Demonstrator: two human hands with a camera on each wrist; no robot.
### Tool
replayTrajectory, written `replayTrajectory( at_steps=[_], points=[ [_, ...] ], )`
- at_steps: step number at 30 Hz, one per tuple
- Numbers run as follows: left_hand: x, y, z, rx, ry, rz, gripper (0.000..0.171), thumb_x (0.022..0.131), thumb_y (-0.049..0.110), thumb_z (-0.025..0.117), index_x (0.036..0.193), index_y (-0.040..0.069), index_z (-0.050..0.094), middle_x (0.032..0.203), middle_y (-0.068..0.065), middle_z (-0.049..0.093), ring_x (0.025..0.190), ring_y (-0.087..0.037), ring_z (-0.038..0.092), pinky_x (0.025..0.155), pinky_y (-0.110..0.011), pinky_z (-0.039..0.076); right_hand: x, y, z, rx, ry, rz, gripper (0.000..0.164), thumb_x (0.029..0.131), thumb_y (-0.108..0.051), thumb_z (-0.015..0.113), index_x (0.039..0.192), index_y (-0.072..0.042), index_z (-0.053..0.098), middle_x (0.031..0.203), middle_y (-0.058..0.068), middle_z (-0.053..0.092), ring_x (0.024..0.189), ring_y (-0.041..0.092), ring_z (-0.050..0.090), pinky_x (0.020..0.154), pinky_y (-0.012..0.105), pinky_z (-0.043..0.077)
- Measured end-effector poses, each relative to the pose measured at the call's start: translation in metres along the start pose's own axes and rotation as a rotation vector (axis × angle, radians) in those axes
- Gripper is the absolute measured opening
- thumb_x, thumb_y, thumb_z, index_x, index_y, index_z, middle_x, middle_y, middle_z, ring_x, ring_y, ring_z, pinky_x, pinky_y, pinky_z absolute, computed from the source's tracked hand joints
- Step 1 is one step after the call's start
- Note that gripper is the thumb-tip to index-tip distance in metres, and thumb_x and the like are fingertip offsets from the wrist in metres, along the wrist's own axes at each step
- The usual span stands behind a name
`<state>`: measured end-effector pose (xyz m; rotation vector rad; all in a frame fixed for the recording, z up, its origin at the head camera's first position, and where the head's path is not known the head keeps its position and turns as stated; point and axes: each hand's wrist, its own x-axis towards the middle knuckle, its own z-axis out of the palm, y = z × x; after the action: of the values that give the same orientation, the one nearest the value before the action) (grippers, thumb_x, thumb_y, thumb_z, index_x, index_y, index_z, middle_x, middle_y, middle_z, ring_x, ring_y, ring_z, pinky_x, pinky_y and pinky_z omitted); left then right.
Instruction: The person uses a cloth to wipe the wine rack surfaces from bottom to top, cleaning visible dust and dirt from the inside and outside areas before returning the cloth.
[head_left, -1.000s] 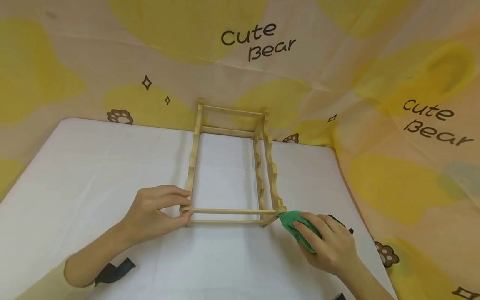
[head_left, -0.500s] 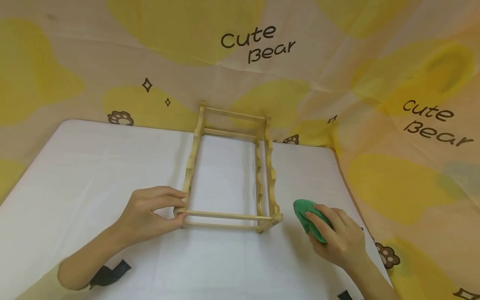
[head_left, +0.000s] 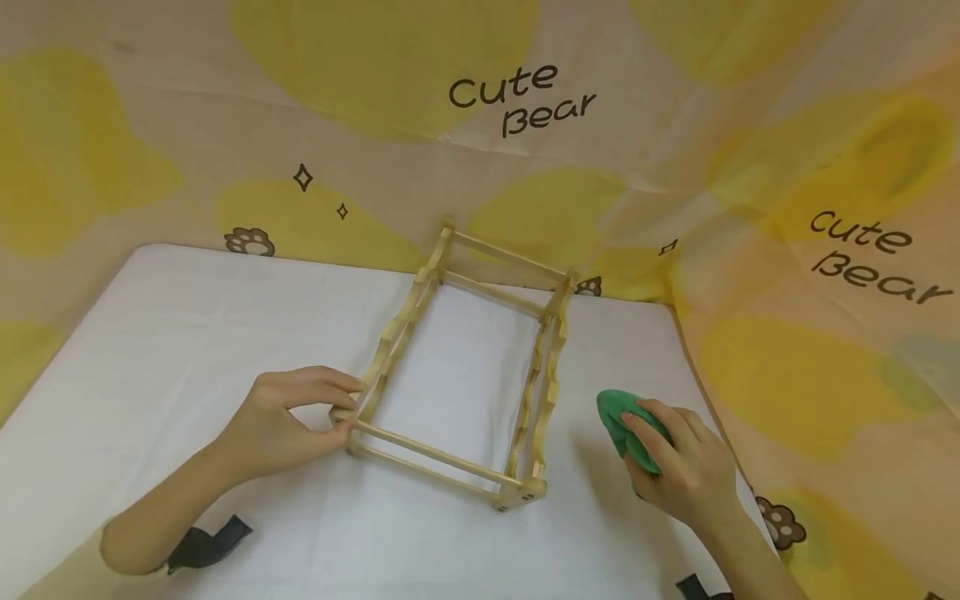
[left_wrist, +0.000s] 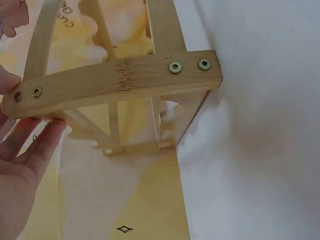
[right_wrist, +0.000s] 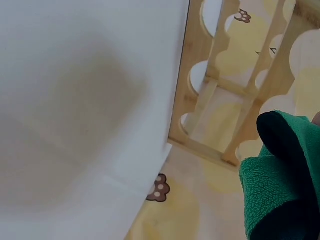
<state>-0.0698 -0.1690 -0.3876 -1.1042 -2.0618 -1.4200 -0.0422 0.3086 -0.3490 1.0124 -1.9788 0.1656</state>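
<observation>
A light wooden rack (head_left: pixel 551 392) with scalloped side rails stands on the white table, turned at an angle. My left hand (head_left: pixel 292 421) pinches its near left corner between thumb and fingers. In the left wrist view, the rack's end piece (left_wrist: pixel 125 77) shows several metal screws, with the fingers (left_wrist: pixel 47 145) at one end of it. To the right of the rack, my right hand (head_left: pixel 686 458) grips a folded green cloth (head_left: pixel 618 412), apart from the wood. The right wrist view shows the cloth's fuzzy pile (right_wrist: pixel 270 182); most of that hand is out of frame there.
The white tabletop (head_left: pixel 225 333) reaches back to a yellow and beige patterned fabric wall (head_left: pixel 375 108), with another on the right (head_left: pixel 825 350). The rack's far end is near the back wall. Dark straps hang by both wrists.
The rack has swung round, its near right corner coming toward me and its far end shifting right. The right hand has drawn the cloth away from the rack's corner, to the right.
</observation>
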Motion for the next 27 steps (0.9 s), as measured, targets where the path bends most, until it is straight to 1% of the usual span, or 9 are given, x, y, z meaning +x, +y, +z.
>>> replayTrajectory(
  at_steps=[3,8,10,12,15,17,19,23,27],
  points=[
    [0.002,-0.003,-0.007,-0.009,-0.019,-0.074,0.035,0.064,-0.015,0.078,0.085,0.014,0.079,0.099,-0.009,0.079,0.096,-0.014,0.076,0.09,-0.018,0.057,-0.001,0.002,0.0,-0.003,-0.002,0.008,0.026,0.091,-0.021,0.059,0.097,-0.001,0.076,0.096,0.024,0.073,0.065,0.04,0.063,0.049,0.05,0.056],
    [0.007,-0.011,-0.018,-0.016,-0.045,-0.144,0.049,0.065,-0.02,0.078,0.088,0.023,0.08,0.103,-0.003,0.08,0.098,-0.012,0.075,0.086,-0.018,0.058,-0.004,0.005,0.0,-0.005,-0.013,0.027,0.027,0.092,-0.022,0.059,0.097,-0.001,0.076,0.098,0.024,0.073,0.067,0.041,0.064,0.052,0.051,0.056],
    [0.009,-0.014,-0.021,-0.019,-0.052,-0.172,0.051,0.066,-0.021,0.078,0.09,0.024,0.08,0.105,-0.003,0.08,0.099,-0.011,0.075,0.088,-0.016,0.057,-0.005,0.006,0.001,-0.004,-0.017,0.035,0.028,0.092,-0.023,0.059,0.097,-0.001,0.076,0.099,0.024,0.072,0.068,0.041,0.064,0.053,0.051,0.056],
    [0.011,-0.016,-0.024,-0.028,-0.055,-0.214,0.049,0.068,-0.022,0.078,0.089,0.022,0.081,0.105,-0.003,0.08,0.101,-0.009,0.074,0.092,-0.015,0.055,-0.007,0.008,0.001,-0.002,-0.02,0.043,0.028,0.093,-0.023,0.059,0.097,-0.001,0.076,0.099,0.024,0.072,0.069,0.041,0.064,0.053,0.051,0.056],
    [0.013,-0.02,-0.027,-0.057,-0.057,-0.286,0.041,0.07,-0.022,0.078,0.09,0.014,0.083,0.106,-0.005,0.08,0.104,-0.007,0.072,0.096,-0.016,0.053,-0.01,0.01,0.002,-0.001,-0.031,0.053,0.029,0.093,-0.024,0.059,0.099,-0.001,0.076,0.1,0.024,0.072,0.07,0.041,0.064,0.053,0.052,0.056],
    [0.014,-0.024,-0.03,-0.097,-0.055,-0.332,0.038,0.072,-0.023,0.077,0.092,0.008,0.083,0.107,-0.006,0.08,0.106,-0.006,0.072,0.096,-0.017,0.054,-0.012,0.011,0.003,-0.004,-0.043,0.059,0.03,0.093,-0.024,0.058,0.1,-0.001,0.076,0.101,0.024,0.072,0.071,0.042,0.065,0.054,0.052,0.056],
    [0.015,-0.028,-0.032,-0.137,-0.052,-0.363,0.035,0.073,-0.024,0.076,0.095,0.003,0.083,0.108,-0.007,0.08,0.107,-0.006,0.072,0.095,-0.019,0.055,-0.013,0.012,0.003,-0.008,-0.053,0.064,0.031,0.094,-0.025,0.058,0.101,-0.001,0.076,0.102,0.024,0.072,0.072,0.042,0.065,0.054,0.052,0.056],
    [0.018,-0.037,-0.036,-0.202,-0.05,-0.38,0.033,0.074,-0.027,0.073,0.097,-0.005,0.08,0.109,-0.007,0.08,0.109,-0.006,0.072,0.095,-0.021,0.056,-0.015,0.014,0.005,-0.008,-0.061,0.07,0.031,0.093,-0.025,0.058,0.101,-0.001,0.076,0.102,0.024,0.072,0.072,0.041,0.065,0.054,0.052,0.057],
    [0.022,-0.045,-0.039,-0.213,-0.053,-0.375,0.031,0.075,-0.027,0.073,0.097,-0.007,0.079,0.11,-0.005,0.08,0.109,-0.006,0.072,0.094,-0.022,0.056,-0.016,0.014,0.007,-0.009,-0.052,0.075,0.03,0.093,-0.024,0.059,0.1,-0.002,0.077,0.102,0.024,0.072,0.071,0.041,0.065,0.053,0.052,0.057]
  ],
)
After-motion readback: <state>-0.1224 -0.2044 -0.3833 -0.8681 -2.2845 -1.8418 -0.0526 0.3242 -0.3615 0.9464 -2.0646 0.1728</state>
